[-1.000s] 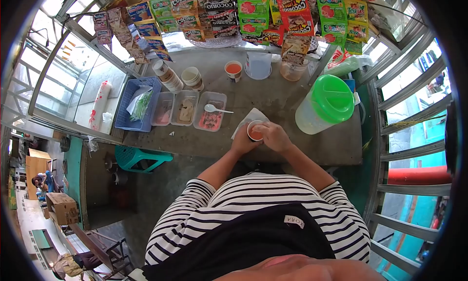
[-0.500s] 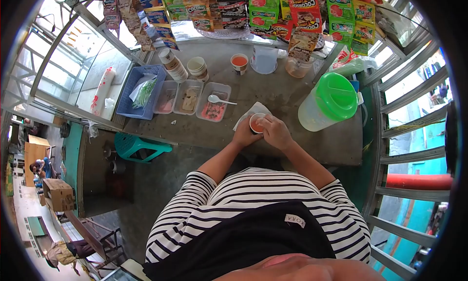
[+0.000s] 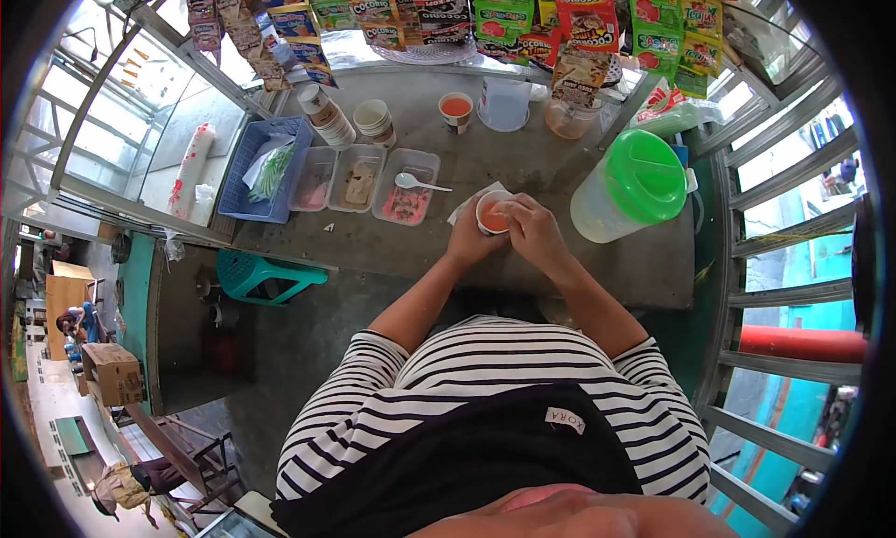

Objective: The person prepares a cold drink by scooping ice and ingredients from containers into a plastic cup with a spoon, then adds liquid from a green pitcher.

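Note:
My left hand (image 3: 474, 235) is wrapped round a paper cup (image 3: 488, 223) with an orange-coloured drink inside. At the cup's right rim, the fingers of my right hand (image 3: 530, 228) are pinched together over the drink. Whatever they may hold is hidden. A white sheet, perhaps tissue (image 3: 457, 213), shows partly behind my left hand. To the left stands a clear tub (image 3: 403, 209) of pink pieces, with a white plastic spoon (image 3: 422, 182) lying across it. Another paper cup of orange drink (image 3: 455, 113) stands farther back on the counter.
A green-lidded pitcher (image 3: 627, 188) stands at the right. Stacked paper cups (image 3: 373, 123), a tub with tan contents (image 3: 357, 179) and a blue basket (image 3: 268, 169) stand at the left. Drink sachets (image 3: 443, 15) hang above. A green stool (image 3: 266, 275) is below the counter.
Both hands stay at the cup and shift slightly. Less of the white sheet shows behind them. The camera view has tilted a little, so the counter items sit slightly higher.

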`<state>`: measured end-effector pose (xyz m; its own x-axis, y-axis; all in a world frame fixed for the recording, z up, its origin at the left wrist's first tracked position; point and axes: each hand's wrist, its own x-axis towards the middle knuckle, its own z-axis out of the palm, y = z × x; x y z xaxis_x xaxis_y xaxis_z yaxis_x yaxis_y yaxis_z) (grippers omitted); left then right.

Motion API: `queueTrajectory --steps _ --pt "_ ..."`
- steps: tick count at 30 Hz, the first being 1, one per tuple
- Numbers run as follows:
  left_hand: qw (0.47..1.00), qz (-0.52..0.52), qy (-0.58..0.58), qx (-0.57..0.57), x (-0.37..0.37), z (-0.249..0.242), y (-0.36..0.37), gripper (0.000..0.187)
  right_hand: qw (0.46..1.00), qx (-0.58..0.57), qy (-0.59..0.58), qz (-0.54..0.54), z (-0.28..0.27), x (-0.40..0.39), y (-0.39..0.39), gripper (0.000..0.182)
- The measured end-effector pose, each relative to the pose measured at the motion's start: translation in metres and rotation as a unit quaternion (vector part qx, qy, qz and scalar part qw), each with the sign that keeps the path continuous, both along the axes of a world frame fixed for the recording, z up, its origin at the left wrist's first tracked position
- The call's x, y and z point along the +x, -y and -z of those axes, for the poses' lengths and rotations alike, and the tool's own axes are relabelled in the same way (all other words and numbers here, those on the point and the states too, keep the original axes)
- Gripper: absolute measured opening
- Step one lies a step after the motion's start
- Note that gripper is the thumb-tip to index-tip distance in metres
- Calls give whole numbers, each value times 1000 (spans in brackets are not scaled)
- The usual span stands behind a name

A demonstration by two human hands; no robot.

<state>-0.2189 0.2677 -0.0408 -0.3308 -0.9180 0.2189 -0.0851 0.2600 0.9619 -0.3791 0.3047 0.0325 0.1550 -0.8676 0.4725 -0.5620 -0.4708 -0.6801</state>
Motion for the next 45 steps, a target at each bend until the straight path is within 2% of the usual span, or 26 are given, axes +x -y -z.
queueTrajectory --steps 2,6,8,12,14,15,17,21,23,27,31,33,35,39,42,44,45 --pt "1000 2 3 -7 -1 -11 1 73 998 -44 -35 -3 -7 -6 4 17" --pt "999 5 -31 -17 -5 -16 4 75 997 -19 -67 22 -23 -8 -4 17" --pt "999 0 -26 -36 -7 -20 4 75 1000 -7 2 11 -29 -2 -9 19" --pt "997 -5 -3 -77 -11 -46 3 73 997 -80 2 23 -39 -8 -6 20" --pt "997 -9 1 -71 -13 -57 3 73 992 -69 -81 71 -46 -13 -9 23" --pt "998 -13 4 -61 -14 -61 3 72 991 -70 -81 74 -47 -12 -11 23" --pt "997 -10 8 -72 -14 -64 7 73 998 -10 -9 61 -49 -7 -14 26" --pt "993 -6 36 -111 -12 -76 11 74 996 -56 33 61 -46 -7 -7 25" --pt "992 -11 42 -118 -10 -77 15 74 974 -161 -122 98 -54 -13 -4 21" --pt "994 -12 38 -99 0 -77 25 75 971 -134 -153 122 -59 -4 -12 21" --pt "994 4 34 -104 14 -80 32 77 983 -106 -96 120 -51 12 -7 20" --pt "990 -1 70 -119 21 -84 36 78 982 -108 -79 130 -51 14 0 19" --pt "987 11 77 -142 31 -77 45 78 962 -175 -144 153 -57 15 6 17" --pt "979 18 93 -179 48 -87 61 78 955 -172 -187 155 -66 27 8 15" --pt "985 27 114 -127 63 -102 69 80 963 -117 -183 159 -61 44 5 13" --pt "985 32 111 -130 71 -99 73 80 982 -58 -57 169 -50 55 7 9" --pt "984 39 111 -133 74 -99 74 81 982 -58 -57 171 -48 63 8 9"
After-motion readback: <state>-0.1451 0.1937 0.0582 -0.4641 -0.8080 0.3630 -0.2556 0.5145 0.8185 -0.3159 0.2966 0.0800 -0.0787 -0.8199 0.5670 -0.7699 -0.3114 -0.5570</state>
